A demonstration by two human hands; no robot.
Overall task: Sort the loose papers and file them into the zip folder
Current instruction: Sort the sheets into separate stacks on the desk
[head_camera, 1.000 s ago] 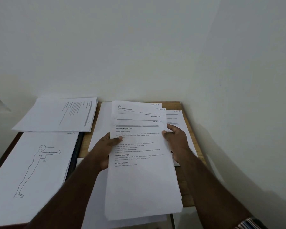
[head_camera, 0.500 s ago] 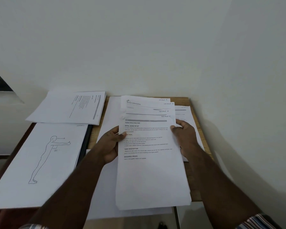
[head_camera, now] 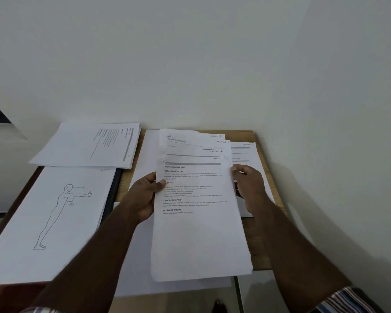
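A fanned stack of printed papers [head_camera: 199,233] is held above the small wooden table [head_camera: 261,256]. My left hand [head_camera: 145,197] grips its left edge, thumb on the top sheet. My right hand [head_camera: 250,188] holds the right edge, fingers curled behind the sheets. The tops of the lower sheets show handwritten section labels. A dark folder edge [head_camera: 113,190] shows under the figure-drawing sheet [head_camera: 52,220] on the left; I cannot tell whether it is the zip folder.
A sideways text sheet pile [head_camera: 88,145] lies at the back left. Another printed sheet [head_camera: 251,159] lies on the table behind my right hand, and blank white sheets [head_camera: 140,256] lie under the stack. White walls close the back and right.
The held stack and both hands stay together in the same grip; the view has shifted slightly so the table and papers sit a bit further right and higher in frame.
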